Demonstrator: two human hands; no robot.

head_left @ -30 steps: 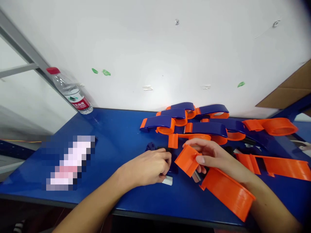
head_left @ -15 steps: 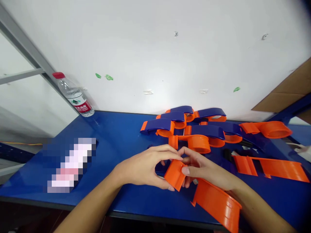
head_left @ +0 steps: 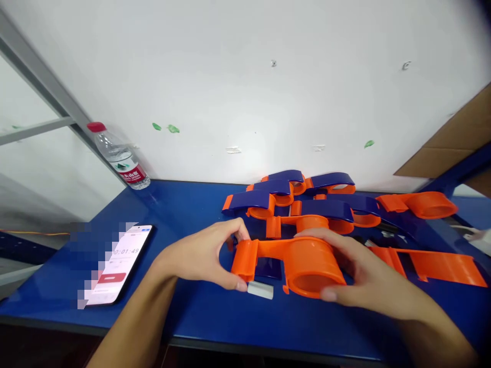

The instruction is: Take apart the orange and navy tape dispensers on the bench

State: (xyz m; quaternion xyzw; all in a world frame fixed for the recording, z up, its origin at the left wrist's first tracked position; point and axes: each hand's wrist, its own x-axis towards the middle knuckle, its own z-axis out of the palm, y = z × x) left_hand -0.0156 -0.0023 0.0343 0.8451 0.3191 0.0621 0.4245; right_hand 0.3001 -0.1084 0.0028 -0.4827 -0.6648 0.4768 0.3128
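Near the middle of the blue table (head_left: 184, 204)'s front edge, both hands are gripping an orange tape-dispenser frame (head_left: 307, 255): the left hand (head_left: 199, 250) is pinching its narrow end, the right hand (head_left: 368, 276) clasping its ring. It is lacking a blue cover; a serrated blade (head_left: 261, 290) is lying loose beside it. Toward the back edge, several blue-covered dispensers (head_left: 247, 200) are sitting apparently assembled; three bare orange frames (head_left: 433, 206) are awaiting covers. By the left edge, a partly pixelated phone (head_left: 125, 260) is showing "0:01:49"; the back-left bottle (head_left: 130, 168)'s Chinese label isn't reading clearly.
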